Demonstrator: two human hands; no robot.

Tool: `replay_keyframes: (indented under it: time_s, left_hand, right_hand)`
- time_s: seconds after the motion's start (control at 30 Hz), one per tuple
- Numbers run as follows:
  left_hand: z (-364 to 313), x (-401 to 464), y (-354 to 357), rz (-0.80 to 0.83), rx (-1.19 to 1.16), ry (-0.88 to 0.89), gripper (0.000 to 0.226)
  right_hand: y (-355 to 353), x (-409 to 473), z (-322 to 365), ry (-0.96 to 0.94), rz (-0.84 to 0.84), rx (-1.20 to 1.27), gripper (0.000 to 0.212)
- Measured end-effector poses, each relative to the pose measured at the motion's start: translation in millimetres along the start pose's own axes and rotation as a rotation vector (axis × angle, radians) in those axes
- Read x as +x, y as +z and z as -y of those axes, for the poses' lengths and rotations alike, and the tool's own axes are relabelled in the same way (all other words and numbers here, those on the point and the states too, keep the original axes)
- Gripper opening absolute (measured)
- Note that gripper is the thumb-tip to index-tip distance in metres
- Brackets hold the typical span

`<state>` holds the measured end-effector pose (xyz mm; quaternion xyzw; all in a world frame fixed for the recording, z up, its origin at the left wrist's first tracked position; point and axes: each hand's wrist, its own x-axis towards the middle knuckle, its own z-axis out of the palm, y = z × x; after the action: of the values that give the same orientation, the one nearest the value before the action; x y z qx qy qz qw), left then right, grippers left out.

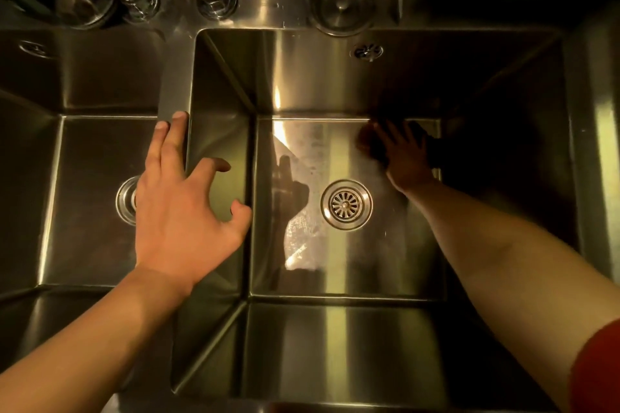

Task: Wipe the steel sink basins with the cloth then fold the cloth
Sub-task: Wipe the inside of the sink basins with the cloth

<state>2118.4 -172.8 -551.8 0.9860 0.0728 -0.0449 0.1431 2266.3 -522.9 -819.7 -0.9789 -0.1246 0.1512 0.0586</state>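
The right hand [404, 157] presses a dark cloth [372, 147] flat against the floor of the right basin [335, 265], at its far edge beyond the drain [346, 204], fingers spread and straight. The left hand [183, 208] rests on the divider [174, 77] between basins, fingers loosely released. No writing is legible.

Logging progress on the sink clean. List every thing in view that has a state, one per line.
right basin: partly wiped, streaky film left of its drain
right drain: open, strainer in place
cloth: dark, pressed flat on the basin floor, unfolded
right hand: fingers spread, pressing on the cloth
left hand: resting on the divider, holding nothing
left basin: no cloth in it
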Motion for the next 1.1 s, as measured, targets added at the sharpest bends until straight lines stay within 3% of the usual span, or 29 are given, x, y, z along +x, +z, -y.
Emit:
replay_keyframes:
  time_s: [0.1,0.27,0.4,0.47,0.57,0.67,0.77,0.9,1.03,1.1]
  left_hand:
    - [-0.7,0.3,0.4,-0.001,0.004,0.0,0.049]
    - [-0.9,-0.1,-1.1,-0.008,0.005,0.005,0.05]
    - [-0.8,-0.4,-3.2,-0.005,0.021,0.012,0.048]
    - [-2.1,-1.0,-3.7,-0.005,0.034,0.015,0.048]
    - [-2.6,-0.9,-5.3,0.0,0.039,0.021,0.047]
    - [-3.2,-2.1,-6.9,-0.002,0.045,0.027,0.045]
    - [-3.5,-2.7,-6.8,-0.01,0.048,0.031,0.044]
    - [-2.7,-3.8,-5.5,-0.023,0.022,0.035,0.045]
    - [-0.9,-7.5,-9.5,-0.017,-0.02,0.038,0.045]
    - [-2.7,-10.8,-15.2,-0.003,-0.039,0.029,0.044]
  right_hand:
    - [6.4,-13.9,-25.9,0.128,-0.004,-0.032,0.09]
    - [16.7,-65.8,0.3,0.264,0.08,0.004,0.087]
    - [4.7,-158.8,16.5,0.063,0.281,-0.008,0.078]
    - [-6.8,-185.7,23.9,0.042,0.466,0.027,0.07]
    - [-33.1,-211.4,45.6,0.19,0.691,0.279,0.054]
    - [-60.7,-223.6,65.6,0.475,0.651,0.551,0.042]
    - [-80.5,-233.9,88.9,0.588,0.649,0.715,0.032]
    - [-103.6,-248.3,108.4,0.843,0.593,1.143,0.027]
    - [-139.6,-272.7,111.7,0.857,0.516,1.349,0.052]
    - [-176.6,-288.1,122.5,0.784,0.472,1.356,0.032]
